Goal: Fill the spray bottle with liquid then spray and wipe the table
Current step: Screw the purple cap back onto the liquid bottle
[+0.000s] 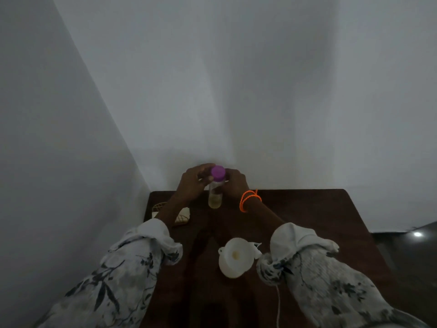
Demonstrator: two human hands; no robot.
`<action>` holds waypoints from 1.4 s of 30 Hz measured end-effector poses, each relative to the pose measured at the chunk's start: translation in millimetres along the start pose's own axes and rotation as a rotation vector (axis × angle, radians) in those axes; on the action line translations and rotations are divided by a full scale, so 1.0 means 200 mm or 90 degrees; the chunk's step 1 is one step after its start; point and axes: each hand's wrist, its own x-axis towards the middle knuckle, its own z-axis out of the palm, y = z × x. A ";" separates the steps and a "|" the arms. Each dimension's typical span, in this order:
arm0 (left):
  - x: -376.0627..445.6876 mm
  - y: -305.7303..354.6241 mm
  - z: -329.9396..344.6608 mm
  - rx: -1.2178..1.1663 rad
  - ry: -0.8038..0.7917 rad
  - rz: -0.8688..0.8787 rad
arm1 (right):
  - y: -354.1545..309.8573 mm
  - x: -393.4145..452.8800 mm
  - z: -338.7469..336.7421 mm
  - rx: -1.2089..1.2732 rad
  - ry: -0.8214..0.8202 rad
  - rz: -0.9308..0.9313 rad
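At frame centre we find both hands, left hand [192, 183] and right hand [234, 183], grasping the bottle [215, 194]; its purple cap [218, 173] apparently hides any nozzle.

A dark brown wooden table [307, 221] stands in a corner against pale walls. A clear bottle [215, 195] with a purple cap stands upright near its far edge. A white funnel [234, 258] lies near the middle. Tan wicker pieces [182, 217] lie at the far left, partly hidden.
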 end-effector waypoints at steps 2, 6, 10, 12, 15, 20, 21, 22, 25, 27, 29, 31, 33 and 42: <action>0.06 -0.09 0.01 0.000 -0.007 -0.017 | 0.03 0.09 0.06 -0.015 -0.009 0.002; 0.12 -0.24 0.04 -0.002 -0.015 -0.055 | 0.09 0.21 0.17 -0.024 -0.021 0.022; 0.17 -0.33 0.05 -0.012 -0.015 -0.065 | 0.14 0.30 0.25 -0.016 -0.010 0.024; 0.19 -0.36 0.05 -0.018 -0.007 -0.061 | 0.15 0.32 0.28 -0.016 -0.006 0.018; 0.21 -0.39 0.04 -0.034 0.009 -0.067 | 0.14 0.36 0.31 -0.012 0.002 0.004; 0.21 -0.42 0.03 -0.068 0.009 -0.124 | 0.18 0.38 0.32 -0.002 -0.008 -0.019; 0.19 -0.42 0.03 -0.080 0.017 -0.142 | 0.19 0.38 0.31 0.007 -0.013 -0.021; 0.18 -0.42 0.03 -0.099 0.028 -0.158 | 0.20 0.38 0.30 0.019 -0.023 -0.016; 0.11 -0.41 0.05 -0.152 0.102 -0.195 | 0.26 0.35 0.26 0.030 -0.054 0.010; 0.06 -0.40 0.06 -0.167 0.163 -0.216 | 0.31 0.33 0.23 0.027 -0.064 0.027; 0.01 -0.40 0.09 -0.169 0.207 -0.238 | 0.34 0.29 0.20 0.017 -0.068 0.033; -0.03 -0.40 0.11 -0.172 0.220 -0.254 | 0.37 0.25 0.18 -0.001 -0.067 0.036; -0.08 -0.37 0.13 -0.174 0.216 -0.267 | 0.39 0.20 0.16 0.013 -0.052 0.044; -0.43 -0.20 0.25 -0.225 0.012 -0.403 | 0.45 -0.14 0.01 0.026 -0.025 0.065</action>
